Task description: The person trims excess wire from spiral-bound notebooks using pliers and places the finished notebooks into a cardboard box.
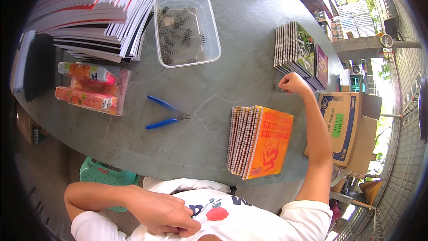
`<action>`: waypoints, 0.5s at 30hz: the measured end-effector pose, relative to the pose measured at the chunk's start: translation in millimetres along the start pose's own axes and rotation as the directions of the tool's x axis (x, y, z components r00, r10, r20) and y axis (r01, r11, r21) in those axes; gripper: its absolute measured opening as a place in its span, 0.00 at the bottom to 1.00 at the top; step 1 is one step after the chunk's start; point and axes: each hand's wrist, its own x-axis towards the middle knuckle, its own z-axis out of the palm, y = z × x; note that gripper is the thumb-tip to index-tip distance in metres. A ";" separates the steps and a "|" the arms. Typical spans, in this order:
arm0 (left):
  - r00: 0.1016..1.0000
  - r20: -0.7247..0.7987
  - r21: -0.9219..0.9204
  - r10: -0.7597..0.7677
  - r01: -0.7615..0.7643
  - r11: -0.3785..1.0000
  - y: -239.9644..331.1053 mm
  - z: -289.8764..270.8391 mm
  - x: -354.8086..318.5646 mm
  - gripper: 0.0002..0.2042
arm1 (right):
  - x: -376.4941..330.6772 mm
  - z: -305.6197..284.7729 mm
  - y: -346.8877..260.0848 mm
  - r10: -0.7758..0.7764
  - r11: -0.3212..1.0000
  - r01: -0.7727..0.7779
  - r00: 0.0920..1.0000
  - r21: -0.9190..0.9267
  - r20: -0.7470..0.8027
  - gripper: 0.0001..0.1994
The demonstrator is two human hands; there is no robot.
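My right hand (292, 83) reaches out over the right side of the table with its fingers curled. A short dark wire coil (279, 89) shows at its fingertips, and the fingers look closed on it. Just beyond the hand stands a stack of spiral notebooks (295, 49) with green picture covers. My left hand (171, 216) is bent back against my white shirt, its fingers folded in and nothing showing in it. Nearer me lies a stack of orange-covered spiral notebooks (269, 143). Blue-handled cutting pliers (165, 112) rest on the table, handles spread.
A clear plastic tub (214, 40) holds many dark coils. A tall pile of white paper booklets (96, 18) rises at the far left, beside pink-and-orange packages (91, 87). An opened cardboard box (341, 127) stands at the right; a green stool (107, 176) is below the table edge (187, 176).
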 end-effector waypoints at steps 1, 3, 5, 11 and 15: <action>0.978 -0.190 0.061 0.085 -0.075 0.995 -1.4 1.9 0.7 0.04 | 11.0 7.3 17.2 0.046 0.999 -0.048 0.995 -0.016 -0.088 0.11; 0.914 -0.366 0.137 0.175 -0.133 0.982 -2.6 4.4 7.6 0.06 | 33.6 30.5 54.3 -0.030 0.994 -0.008 0.937 -0.110 -0.347 0.13; 0.930 -0.337 0.117 0.149 -0.115 0.986 -3.6 3.0 15.6 0.06 | 49.7 51.5 72.3 -0.162 0.986 0.115 0.837 -0.122 -0.522 0.15; 0.978 0.049 -0.183 0.205 -0.193 0.964 -0.8 -14.1 3.7 0.06 | 51.8 74.5 85.3 -0.130 0.967 0.223 0.852 0.127 -0.508 0.13; 0.953 -0.300 0.098 0.033 -0.004 0.995 1.4 -11.5 15.0 0.10 | 43.2 77.0 76.7 -0.324 0.934 0.354 0.798 -0.040 -0.509 0.08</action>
